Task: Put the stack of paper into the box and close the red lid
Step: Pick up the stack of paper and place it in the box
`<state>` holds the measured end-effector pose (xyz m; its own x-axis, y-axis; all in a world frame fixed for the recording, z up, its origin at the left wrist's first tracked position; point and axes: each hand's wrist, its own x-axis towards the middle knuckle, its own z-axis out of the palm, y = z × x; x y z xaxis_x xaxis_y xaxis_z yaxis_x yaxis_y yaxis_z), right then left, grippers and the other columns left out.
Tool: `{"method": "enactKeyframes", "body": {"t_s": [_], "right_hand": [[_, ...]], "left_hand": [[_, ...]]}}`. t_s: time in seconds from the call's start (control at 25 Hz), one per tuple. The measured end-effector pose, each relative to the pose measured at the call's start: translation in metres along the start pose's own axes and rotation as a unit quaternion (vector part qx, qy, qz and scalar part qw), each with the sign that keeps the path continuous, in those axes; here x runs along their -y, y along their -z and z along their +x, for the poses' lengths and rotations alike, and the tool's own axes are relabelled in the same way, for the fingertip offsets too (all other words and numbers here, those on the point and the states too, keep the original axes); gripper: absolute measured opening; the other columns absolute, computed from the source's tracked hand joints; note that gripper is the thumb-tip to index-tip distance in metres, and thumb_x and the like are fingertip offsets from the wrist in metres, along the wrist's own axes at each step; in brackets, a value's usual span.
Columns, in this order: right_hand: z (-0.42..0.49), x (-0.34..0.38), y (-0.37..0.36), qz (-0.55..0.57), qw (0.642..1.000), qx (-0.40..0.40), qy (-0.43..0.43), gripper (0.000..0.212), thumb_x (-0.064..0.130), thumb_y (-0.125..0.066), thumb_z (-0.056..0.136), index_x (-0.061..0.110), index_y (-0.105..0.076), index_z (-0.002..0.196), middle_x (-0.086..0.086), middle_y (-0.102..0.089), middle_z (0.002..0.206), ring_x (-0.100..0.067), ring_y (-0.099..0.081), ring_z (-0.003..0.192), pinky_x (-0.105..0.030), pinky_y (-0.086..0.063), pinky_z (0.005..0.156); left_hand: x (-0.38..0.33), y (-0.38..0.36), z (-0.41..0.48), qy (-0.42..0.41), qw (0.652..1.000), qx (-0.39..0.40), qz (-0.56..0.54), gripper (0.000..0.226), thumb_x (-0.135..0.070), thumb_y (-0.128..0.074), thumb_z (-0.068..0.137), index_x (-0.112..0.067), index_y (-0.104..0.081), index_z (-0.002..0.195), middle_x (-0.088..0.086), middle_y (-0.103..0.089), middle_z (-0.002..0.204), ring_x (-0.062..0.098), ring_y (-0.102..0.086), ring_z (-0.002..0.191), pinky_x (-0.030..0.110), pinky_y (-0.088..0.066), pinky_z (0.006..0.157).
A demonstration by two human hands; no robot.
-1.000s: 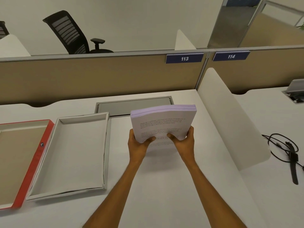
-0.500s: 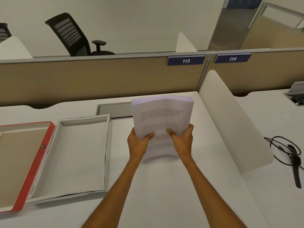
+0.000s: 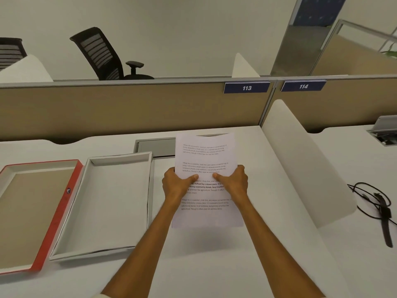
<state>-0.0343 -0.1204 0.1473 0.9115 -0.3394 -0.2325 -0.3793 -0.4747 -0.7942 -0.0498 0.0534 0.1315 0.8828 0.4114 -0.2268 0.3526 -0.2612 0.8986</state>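
I hold the stack of paper [image 3: 205, 155], white sheets with printed text, above the desk's middle. My left hand [image 3: 177, 184] grips its left edge, thumb on top. On the right edge sits my right hand [image 3: 233, 182], thumb also on the printed face. The stack faces me almost flat, its lower edge near the desk. An open white box [image 3: 150, 190] lies empty just left of the paper. Its red lid [image 3: 62, 209] lies inside-up at the far left beside the box.
A grey cable hatch [image 3: 155, 146] is set in the desk behind the box. A white curved divider [image 3: 300, 160] bounds the desk on the right; beyond it lie a black cable and a watch [image 3: 384, 214]. A tan partition [image 3: 129, 108] closes the back.
The stack has tipped from edge-on towards me to almost flat, showing its full printed page, and has come lower over the desk. Both hands kept their grip.
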Motion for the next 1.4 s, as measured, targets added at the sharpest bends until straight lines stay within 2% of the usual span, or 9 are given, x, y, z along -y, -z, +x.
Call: {"method": "enactKeyframes", "body": {"t_s": [0.64,0.92,1.16,1.4], "right_hand": [[-0.075,0.063,-0.122,-0.019,0.998,0.057,0.012,0.064,0.032,-0.083,0.071,0.005,-0.043,0.114,-0.013,-0.063,0.121,-0.031,-0.064,0.105,-0.036,-0.055,0.076],[-0.096,0.085,-0.176,-0.036,0.997,0.072,0.014,0.064,0.033,-0.082,0.071,0.006,-0.044,0.114,-0.012,-0.063,0.12,-0.03,-0.065,0.103,-0.037,-0.056,0.076],[-0.116,0.106,-0.232,-0.053,0.994,0.09,0.024,0.063,0.034,-0.082,0.071,0.006,-0.044,0.114,-0.013,-0.064,0.119,-0.03,-0.066,0.103,-0.039,-0.058,0.078],[-0.119,0.11,-0.26,-0.055,0.992,0.111,0.019,0.066,0.032,-0.082,0.072,0.003,-0.044,0.118,-0.014,-0.062,0.121,-0.031,-0.064,0.107,-0.038,-0.058,0.081]], "left_hand": [[0.05,0.144,0.035,0.023,0.999,-0.016,0.028,0.049,-0.025,-0.087,0.069,-0.006,-0.066,0.109,0.013,-0.073,0.112,0.031,-0.071,0.094,0.044,-0.06,0.081],[0.069,0.195,0.053,0.031,0.999,-0.018,0.036,0.042,-0.022,-0.084,0.072,-0.006,-0.066,0.107,0.015,-0.072,0.113,0.032,-0.071,0.094,0.033,-0.057,0.072],[0.098,0.245,0.076,0.046,0.998,-0.031,0.043,0.048,-0.023,-0.086,0.069,-0.004,-0.067,0.109,0.015,-0.072,0.113,0.032,-0.071,0.095,0.044,-0.06,0.079],[0.109,0.262,0.09,0.058,0.997,-0.023,0.038,0.044,-0.013,-0.083,0.072,-0.002,-0.066,0.111,0.018,-0.07,0.117,0.035,-0.069,0.101,0.041,-0.058,0.081]]}}
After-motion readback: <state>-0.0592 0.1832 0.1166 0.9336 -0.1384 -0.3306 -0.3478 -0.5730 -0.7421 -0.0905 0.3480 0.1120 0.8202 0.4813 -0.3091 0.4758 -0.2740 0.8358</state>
